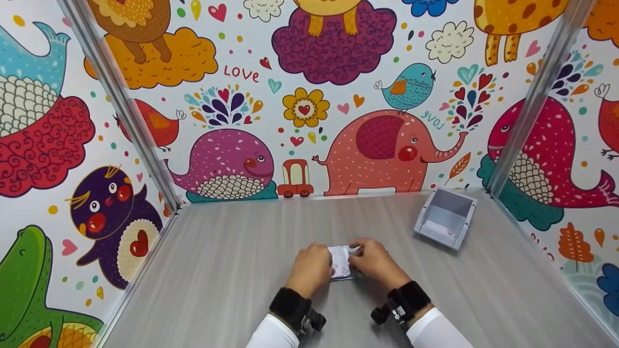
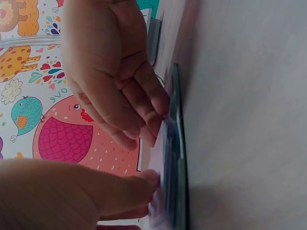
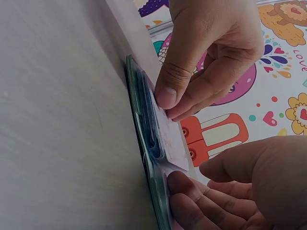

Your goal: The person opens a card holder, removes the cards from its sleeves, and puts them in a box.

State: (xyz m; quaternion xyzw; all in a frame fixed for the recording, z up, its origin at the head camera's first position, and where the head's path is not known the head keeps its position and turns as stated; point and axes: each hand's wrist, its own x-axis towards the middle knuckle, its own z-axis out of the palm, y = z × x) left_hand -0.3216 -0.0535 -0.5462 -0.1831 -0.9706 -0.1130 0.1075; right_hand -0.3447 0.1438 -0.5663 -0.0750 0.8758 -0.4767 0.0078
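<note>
Bin (image 1: pixel 453 204) holds something pale (image 1: pixel 439 229); left hand (image 1: pixel 312 266) touches booklet (image 1: pixel 341 262).

I am working in what is looking like a small studio or lab booth; exactly which, I cannot tell. Behind the grey wood-grain desk (image 1: pixel 232 270), a white back panel (image 1: pixel 266 106) is showing cartoon prints: a coral elephant (image 1: pixel 382 159), a purple whale (image 1: pixel 229 159), a red car (image 1: pixel 295 179). Another printed panel (image 1: pixel 58 256) is closing in the desk's left side, and a matching one (image 1: pixel 575 159) its right. Metal posts (image 1: pixel 123 106) are rising at the desk's far corners. Over the desk, I am wearing black wristbands (image 1: pixel 289 302) carrying small devices (image 1: pixel 317 321), which are suggesting a recording set-up.
</note>
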